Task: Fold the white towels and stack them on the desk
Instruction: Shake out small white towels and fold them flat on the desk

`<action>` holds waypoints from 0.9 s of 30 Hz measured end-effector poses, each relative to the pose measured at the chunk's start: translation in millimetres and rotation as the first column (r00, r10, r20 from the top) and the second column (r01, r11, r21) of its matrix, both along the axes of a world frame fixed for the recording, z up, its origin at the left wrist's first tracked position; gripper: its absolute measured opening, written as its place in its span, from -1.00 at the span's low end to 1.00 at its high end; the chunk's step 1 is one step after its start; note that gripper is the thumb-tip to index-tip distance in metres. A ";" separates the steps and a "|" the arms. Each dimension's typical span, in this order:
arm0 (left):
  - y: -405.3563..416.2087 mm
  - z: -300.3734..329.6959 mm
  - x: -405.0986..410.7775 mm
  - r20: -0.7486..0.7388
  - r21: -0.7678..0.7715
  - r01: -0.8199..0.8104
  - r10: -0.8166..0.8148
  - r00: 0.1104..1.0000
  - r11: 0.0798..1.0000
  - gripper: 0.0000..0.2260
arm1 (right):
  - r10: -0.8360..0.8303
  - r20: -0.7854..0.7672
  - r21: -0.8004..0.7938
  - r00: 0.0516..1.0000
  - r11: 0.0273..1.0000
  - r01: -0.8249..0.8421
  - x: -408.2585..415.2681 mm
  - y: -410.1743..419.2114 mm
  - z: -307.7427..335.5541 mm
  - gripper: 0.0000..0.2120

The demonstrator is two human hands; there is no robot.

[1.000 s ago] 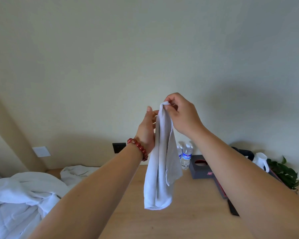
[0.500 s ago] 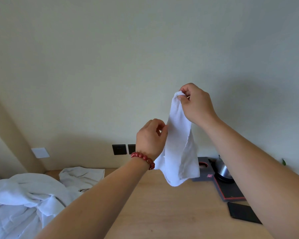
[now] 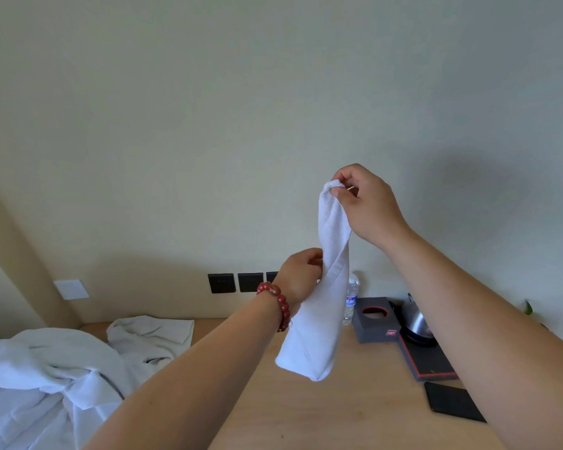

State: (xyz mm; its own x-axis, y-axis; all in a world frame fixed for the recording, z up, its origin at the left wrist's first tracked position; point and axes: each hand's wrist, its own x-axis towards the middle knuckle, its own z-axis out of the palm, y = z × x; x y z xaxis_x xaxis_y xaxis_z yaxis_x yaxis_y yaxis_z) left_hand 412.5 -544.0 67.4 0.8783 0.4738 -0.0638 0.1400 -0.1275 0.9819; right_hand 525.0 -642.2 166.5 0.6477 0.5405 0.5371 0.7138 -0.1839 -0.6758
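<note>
Grip: right hand (image 3: 368, 206) pinches top corner of white towel (image 3: 319, 306), centre frame; left hand (image 3: 301, 277) grasps its edge midway | Risk: small pinch may slip, dropping towel onto desk (image 3: 355, 414) | Position: towel hangs twisted below right hand, clear of desk; unfolded towels (image 3: 62, 368) lower left.

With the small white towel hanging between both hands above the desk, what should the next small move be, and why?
Probably run the left hand down the edge to a lower corner and spread the small white towel flat. The right hand pinches its top corner, the left grips its edge midway, and it hangs bunched and twisted above the desk, so it cannot be folded cleanly yet.
</note>
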 end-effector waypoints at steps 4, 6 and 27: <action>-7.9 -1.6 -8.1 0.072 -0.165 0.024 -0.012 0.997 0.986 -0.89 | -0.057 -0.019 0.054 0.998 0.997 0.058 4.8 -5.2 -0.9 -0.93; -10.0 1.2 -13.7 0.128 -0.134 0.009 0.008 0.992 0.991 -0.91 | -0.068 -0.045 0.078 0.997 0.994 0.072 6.0 -8.3 -2.1 -0.93; -58.7 -7.1 -21.6 0.040 -0.024 -0.175 0.176 0.984 0.984 -0.95 | 0.586 -0.578 0.774 0.568 0.615 0.152 5.3 -11.9 -23.3 -0.91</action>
